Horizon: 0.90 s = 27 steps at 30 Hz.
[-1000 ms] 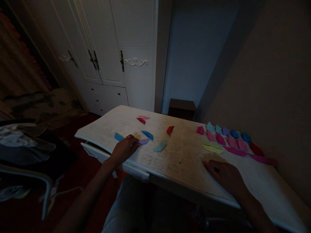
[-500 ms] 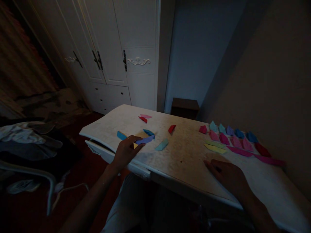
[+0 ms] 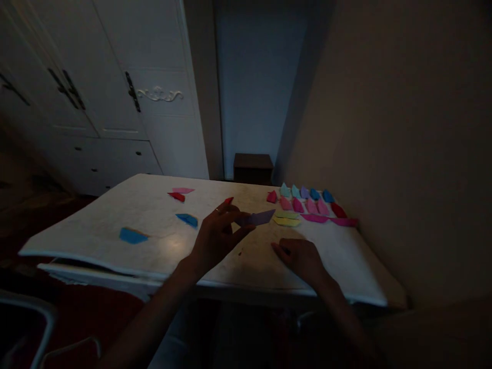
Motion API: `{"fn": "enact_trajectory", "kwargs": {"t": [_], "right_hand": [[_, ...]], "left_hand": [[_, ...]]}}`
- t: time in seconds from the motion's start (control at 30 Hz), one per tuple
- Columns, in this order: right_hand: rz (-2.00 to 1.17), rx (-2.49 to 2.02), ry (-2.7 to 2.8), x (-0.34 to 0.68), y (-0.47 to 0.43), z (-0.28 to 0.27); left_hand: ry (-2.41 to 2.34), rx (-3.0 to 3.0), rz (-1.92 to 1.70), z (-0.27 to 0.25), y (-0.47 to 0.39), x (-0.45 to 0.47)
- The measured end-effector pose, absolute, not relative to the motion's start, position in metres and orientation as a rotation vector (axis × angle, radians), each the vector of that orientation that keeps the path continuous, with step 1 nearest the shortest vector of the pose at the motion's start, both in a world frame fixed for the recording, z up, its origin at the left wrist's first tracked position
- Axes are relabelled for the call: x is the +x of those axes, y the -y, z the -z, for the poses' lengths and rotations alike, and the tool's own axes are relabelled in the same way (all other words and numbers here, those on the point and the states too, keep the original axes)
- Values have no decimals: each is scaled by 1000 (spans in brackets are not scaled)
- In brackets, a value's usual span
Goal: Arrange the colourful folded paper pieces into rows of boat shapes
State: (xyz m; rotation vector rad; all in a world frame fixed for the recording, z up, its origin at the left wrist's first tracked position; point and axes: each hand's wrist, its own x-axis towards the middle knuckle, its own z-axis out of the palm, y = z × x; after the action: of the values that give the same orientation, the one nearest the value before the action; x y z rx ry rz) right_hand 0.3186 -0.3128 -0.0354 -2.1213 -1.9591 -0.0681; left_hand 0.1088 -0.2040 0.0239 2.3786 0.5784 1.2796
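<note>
A purple folded-paper boat is pinched between the thumb and fingers of my left hand, raised over the middle of the table. Just to its right, my right hand rests by the table with curled fingers, and nothing shows in them. A red paper piece peeks out behind my left fingers. Beyond my right hand lie a yellow paper boat and a light green one. Two magenta boats lie beside them in line.
Rows of folded paper boats in pink, blue and red stand at the far right of the table. Blue pieces and a red piece with a pink one lie left. A wall borders the right side.
My left hand has carried the purple paper boat rightward, close to the yellow and green boats. The view has turned right. My right hand stays near the table, fingers still curled.
</note>
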Motion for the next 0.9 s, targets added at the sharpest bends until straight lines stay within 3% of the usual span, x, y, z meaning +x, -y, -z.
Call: {"fn": "enact_trajectory", "kwargs": {"t": [0.4,0.57,0.9], "right_hand": [[-30,-2230,1935,319,308,34],[-37,-2155,1946,323,308,38],[-43,-2117,1984,324,306,40]], "left_hand": [[-343,2641,-585,-14,210,287],[-491,2748,-305,-4,211,311],[-536,2809,-99,0,210,325]]}}
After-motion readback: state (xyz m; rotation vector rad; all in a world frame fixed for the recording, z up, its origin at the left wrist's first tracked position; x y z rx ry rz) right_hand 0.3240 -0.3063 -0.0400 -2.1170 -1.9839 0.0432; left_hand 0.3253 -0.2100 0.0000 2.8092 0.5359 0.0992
